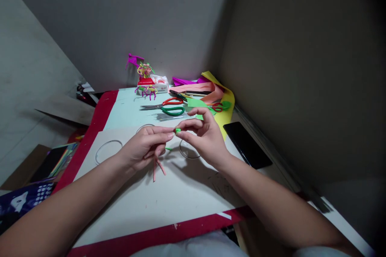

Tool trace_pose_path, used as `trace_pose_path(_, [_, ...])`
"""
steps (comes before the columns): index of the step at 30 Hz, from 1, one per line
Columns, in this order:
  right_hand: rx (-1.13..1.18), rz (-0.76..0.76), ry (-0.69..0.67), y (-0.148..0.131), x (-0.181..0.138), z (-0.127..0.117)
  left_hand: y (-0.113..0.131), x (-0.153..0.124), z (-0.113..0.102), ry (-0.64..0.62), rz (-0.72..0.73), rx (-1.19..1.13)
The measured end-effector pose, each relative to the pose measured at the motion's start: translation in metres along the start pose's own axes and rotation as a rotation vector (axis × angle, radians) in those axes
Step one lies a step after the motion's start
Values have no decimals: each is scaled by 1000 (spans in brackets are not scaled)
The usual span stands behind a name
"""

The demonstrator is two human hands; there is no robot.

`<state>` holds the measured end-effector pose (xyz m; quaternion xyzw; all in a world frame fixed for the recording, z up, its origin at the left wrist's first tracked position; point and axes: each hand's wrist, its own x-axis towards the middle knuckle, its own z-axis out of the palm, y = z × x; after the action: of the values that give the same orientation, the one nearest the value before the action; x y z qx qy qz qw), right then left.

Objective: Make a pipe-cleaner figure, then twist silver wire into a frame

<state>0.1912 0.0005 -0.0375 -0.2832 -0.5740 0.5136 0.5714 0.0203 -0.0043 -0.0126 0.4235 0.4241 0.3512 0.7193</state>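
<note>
My left hand (146,146) and my right hand (205,136) meet above a white board (144,204), their fingertips pinching a small green pipe cleaner (177,130). Much of its length is hidden by my fingers, and a thin green end (169,149) shows below them. Two pink pipe cleaner ends (158,170) hang beneath my left hand. I cannot tell whether they join the green piece. Thin wire rings (108,151) lie on the board under my hands, and another ring (189,149) sits under my right hand.
Beyond my hands lie scissors with red and green handles (173,107), a bundle of thin wires (171,116), coloured paper (223,104) and pipe cleaner figures (144,76) on a small box. A black phone (247,144) lies on the right. Walls close the far and right sides.
</note>
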Motion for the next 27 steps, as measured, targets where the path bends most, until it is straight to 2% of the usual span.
trace_pose_path(2, [57,34,2,2,1,1,0,-1,0,-24,0,-12])
trace_pose_path(5, [41,10,11,4,-1,2,0,-2,-1,-55,-12,-26])
trace_pose_path(13, [-197,-321,42,7,-6,2,1,0,0,-64,-12,-76])
trace_pose_path(18, [-308,-429,-20,4,-8,-1,1,-3,2,-31,9,-47])
trace_pose_path(21, [-277,-392,-13,4,-7,-1,0,-3,1,-29,10,-34])
trace_pose_path(25, [-167,-215,56,6,-5,2,0,-1,0,-37,-11,-50])
trace_pose_path(27, [-147,-179,65,7,-5,4,0,-1,0,-41,-19,-63])
